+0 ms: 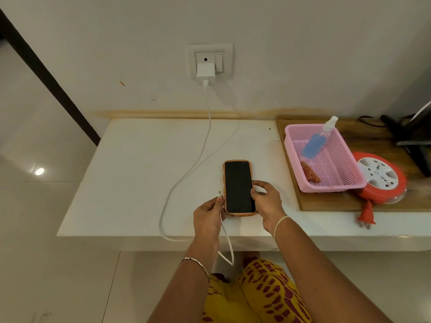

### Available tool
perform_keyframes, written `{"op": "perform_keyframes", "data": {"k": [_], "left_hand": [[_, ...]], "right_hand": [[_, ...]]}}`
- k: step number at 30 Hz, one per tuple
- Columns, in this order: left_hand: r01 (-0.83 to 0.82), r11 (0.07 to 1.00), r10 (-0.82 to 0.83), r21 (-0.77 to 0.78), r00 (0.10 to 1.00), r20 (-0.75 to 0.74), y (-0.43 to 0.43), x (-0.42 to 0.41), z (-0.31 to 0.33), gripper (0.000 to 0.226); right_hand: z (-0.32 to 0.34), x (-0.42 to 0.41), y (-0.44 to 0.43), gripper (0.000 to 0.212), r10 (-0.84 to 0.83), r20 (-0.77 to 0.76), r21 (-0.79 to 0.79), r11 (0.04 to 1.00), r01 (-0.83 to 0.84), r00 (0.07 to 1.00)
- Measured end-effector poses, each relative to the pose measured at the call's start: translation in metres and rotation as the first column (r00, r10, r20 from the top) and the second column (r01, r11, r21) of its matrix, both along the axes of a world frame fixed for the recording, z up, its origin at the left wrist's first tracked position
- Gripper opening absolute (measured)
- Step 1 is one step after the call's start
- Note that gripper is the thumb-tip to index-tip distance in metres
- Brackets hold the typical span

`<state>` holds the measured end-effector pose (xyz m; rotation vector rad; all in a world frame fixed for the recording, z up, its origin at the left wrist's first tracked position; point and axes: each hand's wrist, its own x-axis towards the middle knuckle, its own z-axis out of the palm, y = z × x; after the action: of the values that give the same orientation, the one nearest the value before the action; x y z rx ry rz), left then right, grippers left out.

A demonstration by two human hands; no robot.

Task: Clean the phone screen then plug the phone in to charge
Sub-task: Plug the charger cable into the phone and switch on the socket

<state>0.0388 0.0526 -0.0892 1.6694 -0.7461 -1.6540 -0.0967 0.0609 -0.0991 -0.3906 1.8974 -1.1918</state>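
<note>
Near the worktop's [130,183] front edge, the right hand [265,203] grips the phone [239,186]; the left hand [207,217] pinches the cable [205,141] plug; bare surface lies leftward.

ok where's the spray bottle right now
In the head view the spray bottle lies tilted in the pink basket on the right of the counter, nozzle over the far rim, with the orange cloth near it.

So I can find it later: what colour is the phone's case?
Orange, clearest in the head view around the phone case edges.
</note>
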Motion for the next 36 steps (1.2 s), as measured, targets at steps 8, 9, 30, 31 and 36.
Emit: {"op": "perform_keyframes", "data": {"k": [8, 9, 30, 31, 36], "left_hand": [[-0.045, 0.999, 0.045, -0.017, 0.999, -0.023, 0.004, 0.004, -0.001, 0.011], [-0.053, 0.998, 0.053, -0.015, 0.998, -0.028, 0.007, 0.006, -0.001, 0.012], [0.201, 0.978, -0.204, -0.051, 0.977, -0.06, 0.042, 0.007, -0.013, 0.07], [0.197, 0.979, -0.2, -0.054, 0.978, -0.065, 0.042, 0.006, -0.012, 0.07], [0.183, 0.981, -0.188, -0.07, 0.98, -0.071, 0.045, 0.003, -0.01, 0.07]], "right_hand": [[-0.006, -0.004, 0.0, 0.025, -0.018, 0.088, 0.0, 1.0, 0.018, 0.996], [-0.006, -0.004, 0.0, 0.025, -0.025, 0.11, 0.0, 1.0, 0.026, 0.994], [-0.004, -0.001, -0.002, 0.024, -0.01, 0.113, 0.002, 1.0, 0.01, 0.994], [-0.004, 0.0, -0.002, 0.024, -0.008, 0.112, 0.001, 1.0, 0.008, 0.994], [-0.005, -0.001, -0.002, 0.026, -0.01, 0.1, 0.004, 1.0, 0.009, 0.995]]}}
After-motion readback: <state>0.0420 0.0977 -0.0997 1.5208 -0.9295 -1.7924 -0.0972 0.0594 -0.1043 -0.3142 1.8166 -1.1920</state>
